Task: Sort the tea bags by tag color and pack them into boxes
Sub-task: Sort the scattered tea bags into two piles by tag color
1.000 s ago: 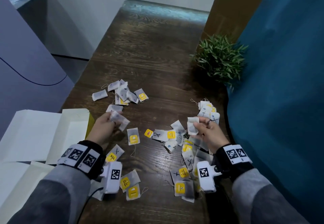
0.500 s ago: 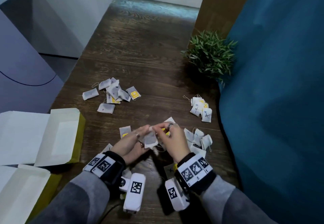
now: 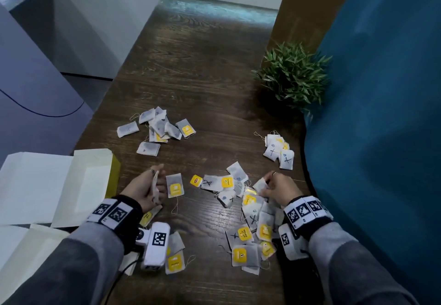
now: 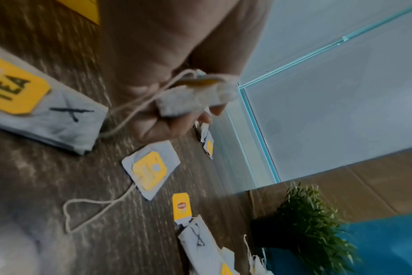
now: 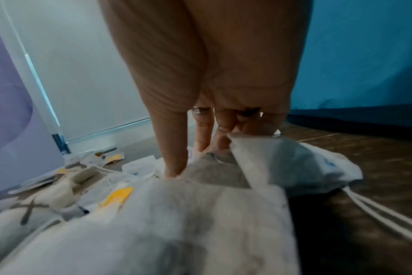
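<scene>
Tea bags lie scattered on the dark wooden table (image 3: 202,77), some with yellow tags, some marked with an X. My left hand (image 3: 157,180) grips a small stack of tea bags (image 3: 155,185) on edge beside the open box (image 3: 90,180). In the left wrist view that stack (image 4: 193,98) shows a yellow tag edge and a dangling string between the fingers of the left hand (image 4: 200,104). My right hand (image 3: 268,183) is down on the near right pile (image 3: 253,228) and pinches one tea bag (image 3: 261,184). Up close, the right hand (image 5: 223,147) holds the top edge of the white bag (image 5: 282,161).
Sorted piles sit at the far left (image 3: 157,128) and far right (image 3: 279,152). A second open box (image 3: 19,245) lies at the near left. A potted plant (image 3: 293,75) stands at the right edge against a blue fabric wall (image 3: 381,137).
Half a second ago both hands met at the middle over one tea bag. Now they are apart: the left holds the stack near the box, the right has dropped onto the right pile.
</scene>
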Demonstrator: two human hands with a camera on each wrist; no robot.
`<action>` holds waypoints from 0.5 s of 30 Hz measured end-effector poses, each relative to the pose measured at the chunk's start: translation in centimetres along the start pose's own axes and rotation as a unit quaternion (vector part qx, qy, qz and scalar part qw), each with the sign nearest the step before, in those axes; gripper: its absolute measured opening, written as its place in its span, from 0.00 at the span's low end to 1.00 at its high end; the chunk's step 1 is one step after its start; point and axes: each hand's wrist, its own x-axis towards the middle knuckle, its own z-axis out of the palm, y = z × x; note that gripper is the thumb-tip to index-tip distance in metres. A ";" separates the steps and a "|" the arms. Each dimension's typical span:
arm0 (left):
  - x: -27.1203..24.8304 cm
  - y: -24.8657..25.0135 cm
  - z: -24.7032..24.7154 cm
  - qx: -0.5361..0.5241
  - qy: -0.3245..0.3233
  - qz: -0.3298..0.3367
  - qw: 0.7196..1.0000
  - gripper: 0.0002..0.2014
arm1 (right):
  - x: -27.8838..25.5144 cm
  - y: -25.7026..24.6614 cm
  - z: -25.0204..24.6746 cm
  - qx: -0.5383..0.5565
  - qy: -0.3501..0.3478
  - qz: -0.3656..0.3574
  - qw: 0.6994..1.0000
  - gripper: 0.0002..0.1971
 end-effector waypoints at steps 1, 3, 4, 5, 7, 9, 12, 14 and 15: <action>0.3 0.0 -0.1 0.021 0.015 0.008 1.000 0.18 | -0.1 0.0 0.0 -0.005 -0.004 0.009 1.000 0.12; 0.6 -0.3 -0.1 0.054 0.040 0.038 0.997 0.20 | -0.5 -0.2 -0.1 -0.030 0.024 0.007 0.999 0.11; 0.3 -0.4 0.1 0.071 0.047 0.053 0.995 0.20 | -0.9 -0.6 -0.2 -0.036 0.060 -0.004 0.998 0.10; 0.0 -0.6 0.3 0.091 0.055 0.070 0.992 0.20 | -1.3 -1.0 -0.5 -0.031 0.103 -0.027 0.994 0.09; -0.3 -0.9 0.1 0.144 0.083 0.115 0.979 0.16 | -2.5 -2.7 -1.2 0.010 0.165 -0.087 0.982 0.09; -0.2 -1.3 -0.3 0.184 0.089 0.173 0.963 0.15 | -3.6 -5.2 -1.6 0.103 0.146 -0.148 0.973 0.12; -0.5 -1.8 0.1 0.226 0.083 0.204 0.949 0.11 | -5.6 -10.0 -0.6 0.249 0.020 -0.181 0.951 0.12; -0.7 -2.1 0.6 0.165 0.041 0.151 0.974 0.16 | -6.1 -12.7 1.3 0.319 -0.048 -0.191 0.927 0.12; -0.6 -2.2 0.7 0.111 -0.007 0.106 0.988 0.21 | -6.1 -13.8 2.3 0.320 -0.058 -0.200 0.924 0.11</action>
